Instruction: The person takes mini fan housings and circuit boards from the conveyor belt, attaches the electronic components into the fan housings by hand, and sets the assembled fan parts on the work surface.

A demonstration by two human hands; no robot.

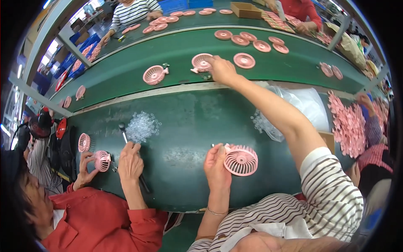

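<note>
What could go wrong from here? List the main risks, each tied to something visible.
1. The right hand is at a pink slatted cage on the far green strip; a careless pull might disturb the small metal bits beside it.
2. The left hand holds another pink cage at one side only, so it could tip or slip.
3. The loose heap of clear pieces lies near a co-worker's tool; a bump might scatter it.

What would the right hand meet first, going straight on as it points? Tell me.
The round pink cover on the green belt; the right hand appears to be at its edge, though depth makes contact hard to judge.
</note>
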